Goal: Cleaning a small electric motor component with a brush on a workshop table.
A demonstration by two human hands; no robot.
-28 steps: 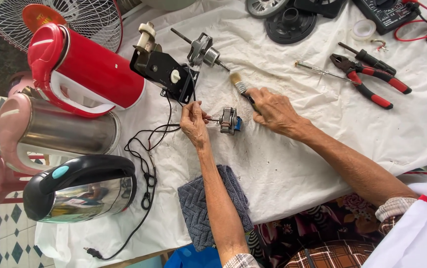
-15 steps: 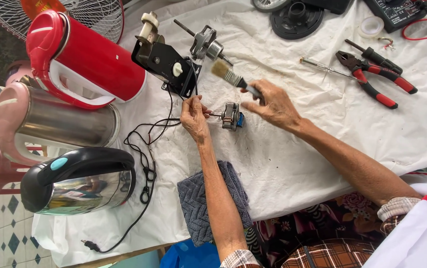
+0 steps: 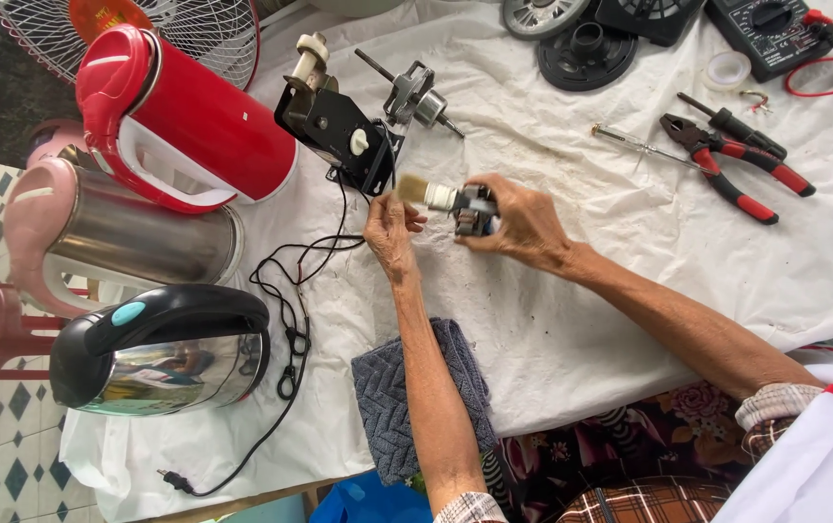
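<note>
Since a moment ago, both brush (image 3: 428,193) and small motor (image 3: 474,215) have come into my right hand (image 3: 518,221), fingers clamped on them above the table (image 3: 581,291). Left hand (image 3: 392,232) loosely curled beside, empty. Dusting seems unfinished.

Right hand (image 3: 523,225) grips brush (image 3: 428,194) and small motor (image 3: 474,221); left hand (image 3: 390,232) just beside.

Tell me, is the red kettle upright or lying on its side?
On its side. The red kettle lies along the white cloth, its handle facing the steel kettle.
</note>
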